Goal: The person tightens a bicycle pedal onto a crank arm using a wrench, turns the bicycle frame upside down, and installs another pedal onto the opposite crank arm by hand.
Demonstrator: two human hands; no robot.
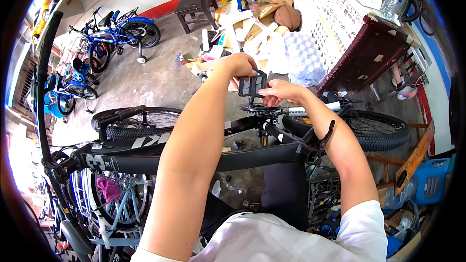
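A black bicycle pedal [252, 85] stands at the crank of a black bicycle frame [257, 157], just above the chainring [260, 109]. Curled over the pedal's upper left edge is my left hand [241, 68], its fingers closed on it. From the right, my right hand [283, 91] grips the pedal's lower right side, thumb in front and fingers bent beneath. Part of the frame is hidden behind my left forearm. The pedal's spindle points down toward the crank; whether its thread is engaged I cannot tell.
Wheels lie at either side of the frame, including the right tyre [383, 131]. Small blue bicycles [121, 31] stand at the back left. Cardboard and wrapping [264, 39], a basketball [287, 18] and a chair [194, 6] are beyond. A blue case [432, 182] sits at right.
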